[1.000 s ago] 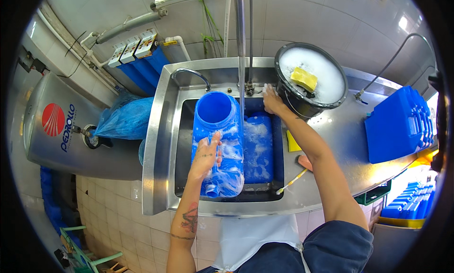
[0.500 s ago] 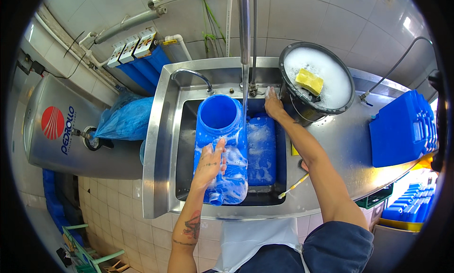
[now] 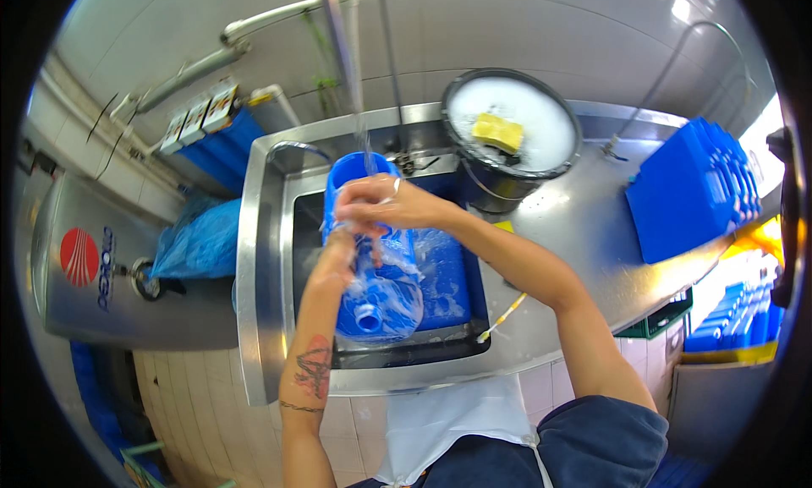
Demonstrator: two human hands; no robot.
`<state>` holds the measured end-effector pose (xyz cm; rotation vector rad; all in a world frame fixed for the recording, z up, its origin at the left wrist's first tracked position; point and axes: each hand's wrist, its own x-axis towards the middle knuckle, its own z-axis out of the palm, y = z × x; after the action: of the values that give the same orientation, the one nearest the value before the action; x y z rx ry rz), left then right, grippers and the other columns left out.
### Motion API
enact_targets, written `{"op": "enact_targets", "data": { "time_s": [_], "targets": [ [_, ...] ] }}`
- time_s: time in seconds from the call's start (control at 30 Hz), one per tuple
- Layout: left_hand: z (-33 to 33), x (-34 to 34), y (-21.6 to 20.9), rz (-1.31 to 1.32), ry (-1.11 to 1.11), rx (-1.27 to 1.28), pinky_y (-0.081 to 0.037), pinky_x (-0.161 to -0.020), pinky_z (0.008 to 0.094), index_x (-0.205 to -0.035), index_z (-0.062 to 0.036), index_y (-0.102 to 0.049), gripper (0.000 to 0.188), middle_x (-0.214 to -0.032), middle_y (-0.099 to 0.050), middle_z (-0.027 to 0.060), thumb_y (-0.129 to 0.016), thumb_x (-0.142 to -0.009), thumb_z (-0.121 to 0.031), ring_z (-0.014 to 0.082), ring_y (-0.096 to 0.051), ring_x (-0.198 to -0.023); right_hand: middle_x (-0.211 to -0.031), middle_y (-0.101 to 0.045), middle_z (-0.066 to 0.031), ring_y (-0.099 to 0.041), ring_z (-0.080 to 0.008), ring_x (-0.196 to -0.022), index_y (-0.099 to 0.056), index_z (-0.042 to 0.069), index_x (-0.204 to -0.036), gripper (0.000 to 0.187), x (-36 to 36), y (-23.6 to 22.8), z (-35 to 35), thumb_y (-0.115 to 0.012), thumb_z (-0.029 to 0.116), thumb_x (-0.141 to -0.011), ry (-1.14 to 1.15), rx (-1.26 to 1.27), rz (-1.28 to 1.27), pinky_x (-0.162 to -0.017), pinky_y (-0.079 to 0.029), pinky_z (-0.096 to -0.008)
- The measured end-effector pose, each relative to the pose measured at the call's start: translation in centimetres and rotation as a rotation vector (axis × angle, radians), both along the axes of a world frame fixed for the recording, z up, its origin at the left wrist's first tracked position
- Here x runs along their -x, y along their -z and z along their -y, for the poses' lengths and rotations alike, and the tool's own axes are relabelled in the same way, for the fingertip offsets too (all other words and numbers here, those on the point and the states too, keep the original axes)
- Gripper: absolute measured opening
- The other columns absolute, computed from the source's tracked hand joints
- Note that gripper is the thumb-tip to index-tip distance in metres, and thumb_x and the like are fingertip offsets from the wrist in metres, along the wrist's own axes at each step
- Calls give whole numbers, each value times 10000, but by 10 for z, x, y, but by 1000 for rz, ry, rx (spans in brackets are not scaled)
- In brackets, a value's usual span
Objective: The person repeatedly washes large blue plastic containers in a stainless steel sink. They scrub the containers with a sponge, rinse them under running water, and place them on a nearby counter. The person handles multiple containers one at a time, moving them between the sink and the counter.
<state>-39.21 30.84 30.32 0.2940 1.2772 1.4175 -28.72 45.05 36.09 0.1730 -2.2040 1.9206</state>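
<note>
A soapy blue plastic jug stands tilted in the sink, its wide opening away from me and a small spout towards me. A stream of water falls at its wide opening. My left hand is over the jug's upper side, its fingers blurred and partly covered by my other hand. Just above it, my right hand, with a ring on one finger, reaches across the jug with its fingers stretched out. Whether either hand touches the jug's handle is hidden. A second blue jug lies beside it in the sink.
A black bucket of suds with a yellow sponge stands on the counter right of the sink. Blue jugs stand farther right. A brush lies by the sink's right edge. A metal tank is at left.
My right hand has come from the tap area beside the bucket to above the jug, close to my left hand. The jug's spout end has swung slightly; the whole view has shifted.
</note>
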Motion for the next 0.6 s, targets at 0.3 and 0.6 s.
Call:
{"op": "enact_targets", "data": {
  "time_s": [0.3,0.6],
  "targets": [
    [-56,9,3,160,120,56,-458,-640,356,-1042,-34,-538,514,-791,-555,54,-493,-934,-535,179,-516,-651,-631,-630,-34,-565,-123,-513,-705,77,-747,473,30,-19,-16,-568,493,-925,-58,-212,238,-492,-457,-330],
    [-8,-11,-12,-359,69,226,-371,-382,314,-789,-32,-531,575,-534,-420,19,-491,-940,-585,149,-398,-401,-792,-684,-147,-659,-319,-769,-709,47,-836,185,-10,-38,-42,-699,226,-788,341,-602,-159,-696,-511,-408]
  ]
}}
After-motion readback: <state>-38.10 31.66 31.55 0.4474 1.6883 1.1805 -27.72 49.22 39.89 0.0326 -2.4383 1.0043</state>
